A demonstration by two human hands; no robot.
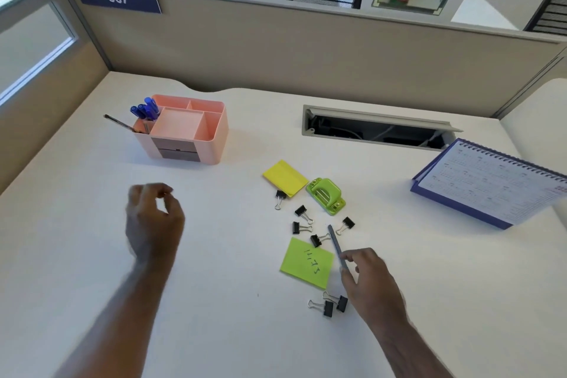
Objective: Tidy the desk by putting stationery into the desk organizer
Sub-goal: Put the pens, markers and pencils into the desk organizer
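Note:
A pink desk organizer (214, 144) stands at the back left of the desk, with blue pens (146, 109) and a dark pencil (121, 124) in its left slot. My right hand (369, 279) grips a grey pen (337, 247) beside a green sticky note (306, 262). Several black binder clips (302, 213) lie scattered around it. A yellow sticky pad (285, 178) and a green hole punch (326, 195) lie behind them. My left hand (153, 221) hovers over the desk in front of the organizer, fingers loosely curled, holding nothing.
A blue spiral desk calendar (491, 181) stands at the right. An open cable tray (377, 129) is set into the desk behind the stationery. Partition walls (276, 49) close off the back and left.

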